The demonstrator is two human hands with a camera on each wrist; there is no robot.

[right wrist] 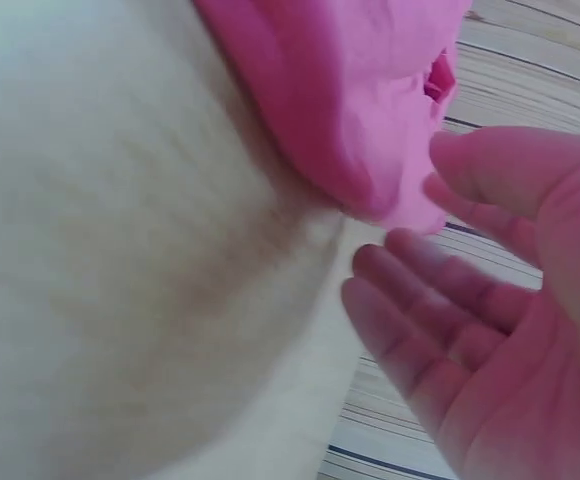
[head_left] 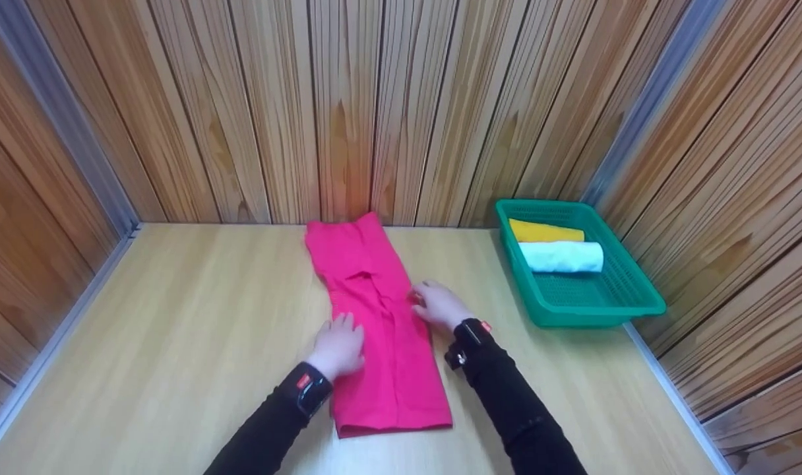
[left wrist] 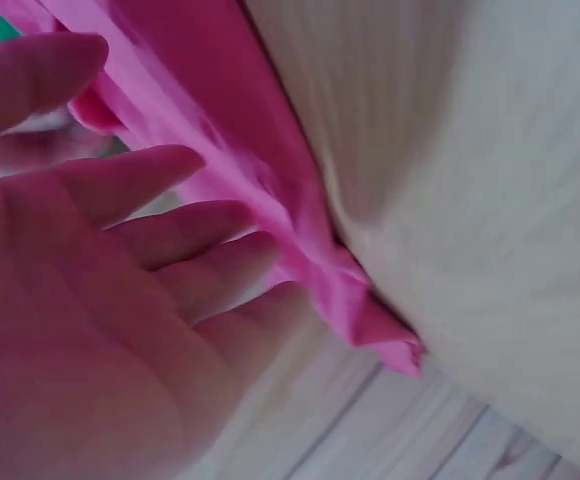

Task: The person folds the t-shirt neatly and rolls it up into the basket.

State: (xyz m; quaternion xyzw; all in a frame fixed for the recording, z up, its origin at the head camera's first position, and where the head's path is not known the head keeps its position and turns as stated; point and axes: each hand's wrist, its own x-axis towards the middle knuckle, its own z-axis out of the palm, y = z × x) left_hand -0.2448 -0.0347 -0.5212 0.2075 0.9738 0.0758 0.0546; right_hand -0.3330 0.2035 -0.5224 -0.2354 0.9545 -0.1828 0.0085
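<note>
pink cloth (head_left: 411, 369) lies on the table (head_left: 196, 330) between the two hands, long narrow strip, running from near the back wall (head_left: 348, 99) toward the person. left hand (head_left: 338, 346) at the cloth's left edge, partly over it in head view, lower down the strip; fingers straight and spread, thumb apart, nothing gripped. right hand (head_left: 438, 305) at the cloth's right edge, further up; fingers slightly bent, thumb apart from them, nothing gripped. whether either hand's fingertips actually touch the fabric: cannot tell.

labels: small red mark on the black left wristband (head_left: 313, 392), another red bit on the black right wristband (head_left: 472, 333); any writing too small to read.

materials: cloth is thin, matte, smooth fabric, bright pink; lower end straight with a darker layer showing under its edge, lengthwise crease down the middle, puckers and a small raised fold in the upper half, far end uneven with two raised corners. table pale wood-grain, smooth. back wall vertical wooden planks with dark seams. green basket (head_left: 592, 318) at the person's right, plastic, rectangular, perforated mesh inside, near the right wall. in it a yellow cloth (head_left: 545, 231), flat tapered shape, and just beside it a white cloth (head_left: 562, 256), soft-looking rolled cylinder. sleeves (head_left: 526, 415) black.
</note>
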